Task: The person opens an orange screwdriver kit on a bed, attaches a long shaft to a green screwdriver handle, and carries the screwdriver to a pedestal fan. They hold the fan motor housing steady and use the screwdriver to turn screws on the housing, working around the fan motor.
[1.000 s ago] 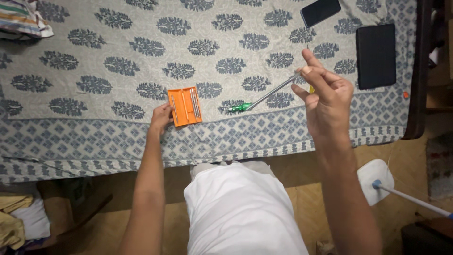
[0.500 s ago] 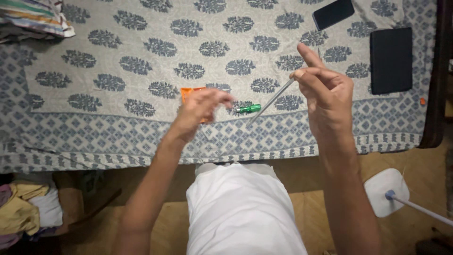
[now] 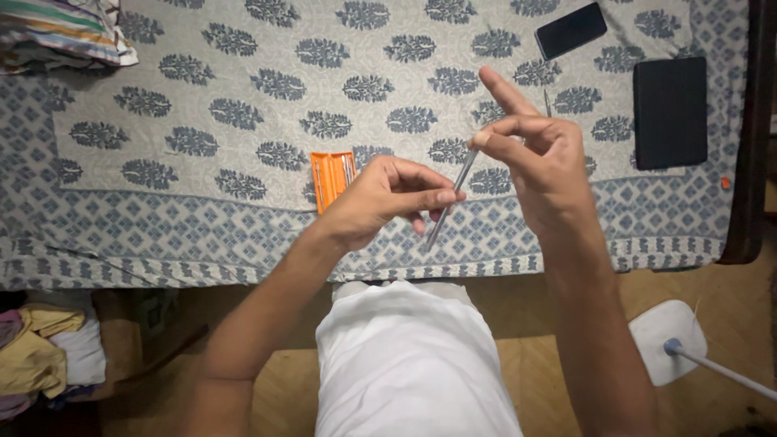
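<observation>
My right hand (image 3: 538, 162) pinches the upper end of a thin grey metal tool (image 3: 441, 218) between thumb and fingers, index finger pointing up. The tool slants down to the left above the edge of the patterned bedspread (image 3: 243, 105). My left hand (image 3: 380, 198) is closed on the middle of the tool's shaft with thumb and fingertips. Its green part is not visible. An open orange case (image 3: 330, 180) lies on the bedspread just left of my left hand.
A black phone (image 3: 571, 30) and a black flat case (image 3: 669, 112) lie at the far right of the bed. Folded striped cloth (image 3: 57, 32) sits at the top left. A white stand base (image 3: 665, 340) is on the floor right; clothes (image 3: 36, 356) pile at lower left.
My left hand left the orange case, moved right and took hold of the tool's shaft. The tool's green end is now out of sight. My right hand stayed on the upper end.
</observation>
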Tool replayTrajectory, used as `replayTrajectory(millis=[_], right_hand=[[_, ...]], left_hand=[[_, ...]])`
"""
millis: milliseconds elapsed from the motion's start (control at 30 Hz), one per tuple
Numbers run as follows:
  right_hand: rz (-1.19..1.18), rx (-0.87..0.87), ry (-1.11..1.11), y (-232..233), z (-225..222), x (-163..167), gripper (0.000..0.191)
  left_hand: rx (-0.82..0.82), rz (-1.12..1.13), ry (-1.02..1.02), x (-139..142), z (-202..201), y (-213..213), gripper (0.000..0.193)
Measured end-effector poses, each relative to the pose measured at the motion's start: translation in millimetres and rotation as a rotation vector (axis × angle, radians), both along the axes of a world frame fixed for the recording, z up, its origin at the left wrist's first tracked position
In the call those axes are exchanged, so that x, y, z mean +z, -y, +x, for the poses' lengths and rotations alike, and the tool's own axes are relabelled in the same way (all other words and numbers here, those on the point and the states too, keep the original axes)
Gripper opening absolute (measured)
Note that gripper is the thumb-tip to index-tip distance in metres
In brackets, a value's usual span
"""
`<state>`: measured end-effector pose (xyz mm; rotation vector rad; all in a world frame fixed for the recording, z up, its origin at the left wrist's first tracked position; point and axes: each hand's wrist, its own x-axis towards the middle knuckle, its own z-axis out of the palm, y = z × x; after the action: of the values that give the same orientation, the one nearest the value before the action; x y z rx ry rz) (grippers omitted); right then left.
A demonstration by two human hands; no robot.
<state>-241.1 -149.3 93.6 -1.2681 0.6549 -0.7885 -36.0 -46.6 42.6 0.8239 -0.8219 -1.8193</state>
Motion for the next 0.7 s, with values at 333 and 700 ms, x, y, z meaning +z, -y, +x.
replayTrajectory(millis=[333, 700], right_hand=[[0.023, -0.258, -0.393, 12, -22, -116, 0.057], [0.581, -0.552, -0.478, -76, 3, -285, 0.031]], left_hand=[[0.494, -0.002, -0.112, -15, -23, -18, 0.029], [1.131, -0.057, -0.326, 4, -101, -52, 0.017]])
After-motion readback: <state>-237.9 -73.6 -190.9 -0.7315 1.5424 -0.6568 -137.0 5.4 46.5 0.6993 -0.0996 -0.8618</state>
